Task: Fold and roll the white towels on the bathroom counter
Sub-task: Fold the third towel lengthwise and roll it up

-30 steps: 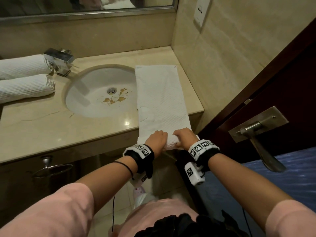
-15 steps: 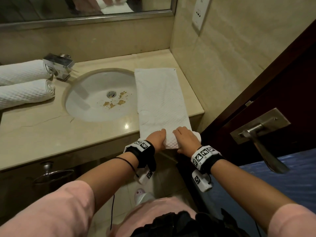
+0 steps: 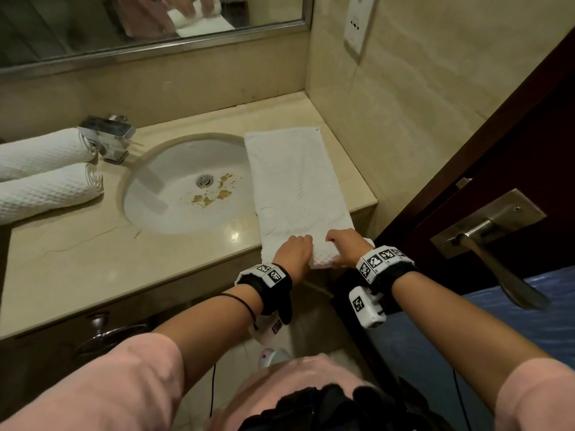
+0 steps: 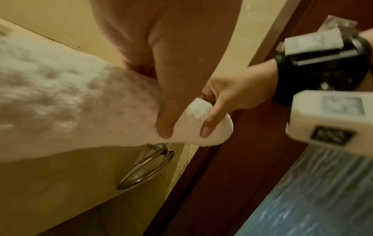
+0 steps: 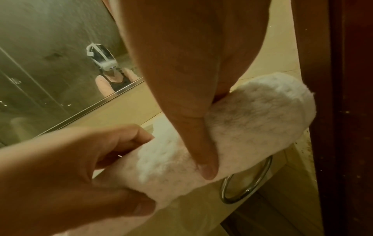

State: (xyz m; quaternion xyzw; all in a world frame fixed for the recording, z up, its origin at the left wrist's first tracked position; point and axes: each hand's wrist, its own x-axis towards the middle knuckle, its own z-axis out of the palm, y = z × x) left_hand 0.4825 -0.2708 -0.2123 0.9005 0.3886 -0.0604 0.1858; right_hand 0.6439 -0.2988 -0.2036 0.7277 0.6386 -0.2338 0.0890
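Head view. A long folded white towel (image 3: 295,185) lies flat on the bench (image 3: 77,269), running away from the hands toward the back wall, its left edge overlapping the rim of the sink (image 3: 186,181). Its near end is rolled into a short tight roll at the bench's front edge. Left hand (image 3: 294,251) grips the left part of the roll, fingers curled over the top. Right hand (image 3: 345,245) grips the right part the same way; the roll's end pokes out just right of it. Hands sit side by side, a strip of towel showing between them. Far left of the hands, two rolled towels (image 3: 46,172) lie parallel on the bench, beside a chrome tap (image 3: 107,138). Brown flecks lie in the sink basin near the drain. Right of the hands, a dark wooden door (image 3: 513,144) with a metal lever handle (image 3: 494,247).

Left wrist view. Left hand (image 4: 167,89) has its thumb pressed on the underside of the roll (image 4: 193,126). Right hand (image 4: 228,97) closes on the roll's end, thumb below, fingers hidden above. A chrome towel ring (image 4: 145,169) hangs below on the bench's front face.

Right wrist view. Right hand (image 5: 193,79) has its thumb pressed flat along the roll's (image 5: 242,127) underside. Left hand (image 5: 80,167) wraps the roll, fingers over, thumb under. Mirror (image 5: 50,63) sits beyond the hands.
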